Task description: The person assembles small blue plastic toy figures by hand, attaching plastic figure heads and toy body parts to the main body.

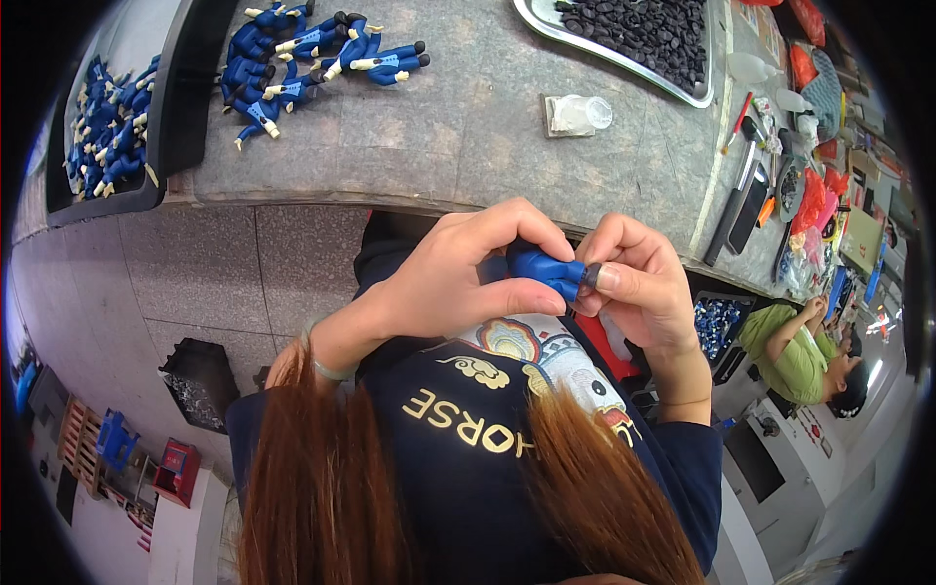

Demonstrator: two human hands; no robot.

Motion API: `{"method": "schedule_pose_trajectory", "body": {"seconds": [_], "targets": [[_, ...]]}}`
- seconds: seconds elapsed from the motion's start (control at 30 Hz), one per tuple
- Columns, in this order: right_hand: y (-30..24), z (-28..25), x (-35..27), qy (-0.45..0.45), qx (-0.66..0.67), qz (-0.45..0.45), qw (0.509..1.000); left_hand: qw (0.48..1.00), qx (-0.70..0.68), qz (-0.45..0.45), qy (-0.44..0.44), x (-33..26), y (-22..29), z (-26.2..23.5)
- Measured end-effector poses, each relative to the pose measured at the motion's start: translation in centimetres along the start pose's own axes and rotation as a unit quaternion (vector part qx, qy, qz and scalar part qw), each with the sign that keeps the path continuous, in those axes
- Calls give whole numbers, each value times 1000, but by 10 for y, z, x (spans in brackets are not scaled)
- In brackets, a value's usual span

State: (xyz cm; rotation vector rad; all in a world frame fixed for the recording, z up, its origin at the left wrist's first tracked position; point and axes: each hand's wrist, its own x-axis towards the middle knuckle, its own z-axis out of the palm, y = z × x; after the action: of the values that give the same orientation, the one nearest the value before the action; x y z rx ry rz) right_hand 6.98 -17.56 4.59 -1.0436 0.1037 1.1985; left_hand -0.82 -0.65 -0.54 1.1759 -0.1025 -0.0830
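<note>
Just off the front edge of the workbench, in front of my chest, I hold a small blue toy figure. My left hand is closed around its body, thumb below and fingers above. At the figure's right end, my right hand pinches a small black shoe-like piece between thumb and forefinger. The piece touches the end of a blue leg; whether it is fully seated cannot be seen. Several similar blue figures with black feet lie loosely on the bench at the far left.
A black tray of blue figures stands at the left. A metal tray holds small black pieces at the back. A clear cup sits on the grey bench. A phone lies right. A co-worker in green sits beyond.
</note>
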Motion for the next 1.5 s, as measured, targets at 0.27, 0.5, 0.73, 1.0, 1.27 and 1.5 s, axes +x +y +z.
{"method": "schedule_pose_trajectory", "body": {"seconds": [0.27, 0.5, 0.73, 1.0, 1.27, 1.5], "targets": [[0, -3, 3, -52, 98, 40, 993, 986, 119, 104, -48, 1, 6, -8], [8, 4, 4, 3, -38, -87, 996, 988, 116, 101, 13, -2, 11, 2], [9, -2, 9, -55, 34, -46, 997, 993, 106, 51, 0, -3, 14, -1], [12, -5, 9, -56, 13, -57, 997, 983, 160, 86, -36, -1, 17, -5], [8, 1, 9, -58, -6, -81, 995, 974, 190, 114, -54, 3, 19, -8], [8, 1, 11, -42, 16, -72, 996, 985, 142, 88, -37, 4, 15, -7]]}}
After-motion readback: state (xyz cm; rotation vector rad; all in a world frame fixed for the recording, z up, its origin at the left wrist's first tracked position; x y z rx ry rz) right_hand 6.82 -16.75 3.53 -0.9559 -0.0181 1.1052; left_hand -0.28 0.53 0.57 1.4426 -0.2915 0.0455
